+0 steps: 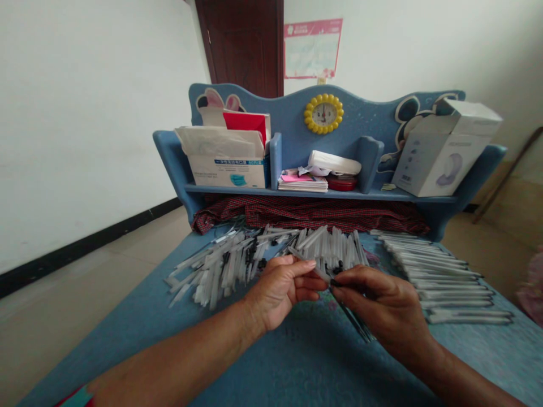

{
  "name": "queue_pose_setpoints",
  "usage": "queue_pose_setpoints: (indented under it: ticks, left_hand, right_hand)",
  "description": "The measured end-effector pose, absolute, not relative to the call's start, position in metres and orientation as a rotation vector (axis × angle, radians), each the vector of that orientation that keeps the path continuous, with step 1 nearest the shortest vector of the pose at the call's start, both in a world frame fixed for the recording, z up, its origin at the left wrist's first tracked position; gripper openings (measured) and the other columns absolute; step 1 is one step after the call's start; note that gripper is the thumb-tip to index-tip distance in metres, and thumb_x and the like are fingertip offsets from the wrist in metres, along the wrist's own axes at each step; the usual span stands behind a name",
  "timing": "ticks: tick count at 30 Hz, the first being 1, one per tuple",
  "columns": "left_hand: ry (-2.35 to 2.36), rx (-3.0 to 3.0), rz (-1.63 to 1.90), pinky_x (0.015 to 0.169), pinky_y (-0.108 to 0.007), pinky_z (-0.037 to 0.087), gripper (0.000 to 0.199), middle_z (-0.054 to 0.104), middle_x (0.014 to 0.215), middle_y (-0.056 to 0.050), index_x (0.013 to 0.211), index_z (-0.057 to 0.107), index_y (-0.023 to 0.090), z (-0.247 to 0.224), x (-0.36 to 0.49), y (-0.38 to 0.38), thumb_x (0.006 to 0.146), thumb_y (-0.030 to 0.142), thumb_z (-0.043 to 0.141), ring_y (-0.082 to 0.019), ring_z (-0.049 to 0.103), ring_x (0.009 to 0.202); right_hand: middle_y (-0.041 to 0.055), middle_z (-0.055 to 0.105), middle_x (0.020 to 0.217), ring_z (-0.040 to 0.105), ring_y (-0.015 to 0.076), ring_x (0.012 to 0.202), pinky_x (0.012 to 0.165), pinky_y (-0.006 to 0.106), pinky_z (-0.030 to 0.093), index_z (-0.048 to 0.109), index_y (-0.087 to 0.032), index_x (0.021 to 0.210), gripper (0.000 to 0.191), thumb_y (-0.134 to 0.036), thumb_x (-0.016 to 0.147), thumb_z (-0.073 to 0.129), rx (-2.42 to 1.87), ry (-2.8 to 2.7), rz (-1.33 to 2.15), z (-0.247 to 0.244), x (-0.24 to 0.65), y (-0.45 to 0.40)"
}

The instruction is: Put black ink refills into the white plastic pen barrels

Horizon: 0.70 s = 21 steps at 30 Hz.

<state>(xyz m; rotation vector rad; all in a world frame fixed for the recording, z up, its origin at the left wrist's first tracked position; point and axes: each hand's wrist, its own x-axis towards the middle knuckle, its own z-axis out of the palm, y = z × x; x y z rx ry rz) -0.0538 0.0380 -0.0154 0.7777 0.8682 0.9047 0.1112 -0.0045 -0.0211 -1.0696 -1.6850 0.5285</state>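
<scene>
My left hand is closed round a translucent white pen barrel, which slants down to the right between thumb and fingers. At the barrel's lower end, my right hand pinches a small black piece with thumb and forefinger. Thin dark pen refills stick out below the right hand; whether it grips them or they lie on the table I cannot tell. Just beyond the hands lie loose piles of clear pen barrels, with small black pieces among them.
On the right lies a row of pens with dark refills inside. Behind the piles, a red checked cloth is bunched under the blue shelf. A mask box, a yellow clock and a white carton stand at the back.
</scene>
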Motion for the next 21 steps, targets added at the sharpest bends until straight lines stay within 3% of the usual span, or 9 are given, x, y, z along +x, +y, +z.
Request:
queue_pose_setpoints:
  ticks: [5,10,21]
  left_hand:
    - [0.865,0.765,0.898,0.044,-0.018,0.049,0.008,0.067,0.059,-0.008,0.07,0.056,0.01,-0.0158,-0.0531,0.0373,0.074,0.017,0.059,-0.013,0.063,0.052]
    - [0.849,0.751,0.906,0.044,-0.018,0.05,0.007,0.066,0.061,-0.006,0.071,0.055,0.01,-0.015,-0.0513,0.0356,0.073,0.015,0.06,-0.013,0.063,0.053]
    - [0.879,0.796,0.966,0.044,-0.018,0.049,0.009,0.066,0.066,-0.005,0.076,0.052,0.011,-0.0141,-0.0514,0.0338,0.073,0.014,0.06,-0.014,0.064,0.057]
  right_hand:
    - [-0.0007,0.064,0.065,0.057,0.0112,0.055,0.051,0.021,0.047,0.066,-0.02,0.077,0.009,-0.024,0.069,0.066,-1.121,-1.55,0.769,-0.0281,0.1123,-0.0024]
    - [-0.0006,0.063,0.064,0.057,0.0113,0.055,0.051,0.022,0.047,0.066,-0.019,0.075,0.01,-0.026,0.069,0.067,-1.106,-1.553,0.768,-0.0292,0.1122,-0.0009]
    - [0.002,0.062,0.068,0.057,0.0106,0.062,0.058,0.021,0.043,0.061,-0.014,0.076,0.003,-0.013,0.076,0.059,-0.918,-1.952,0.023,-0.0273,0.1187,0.0035]
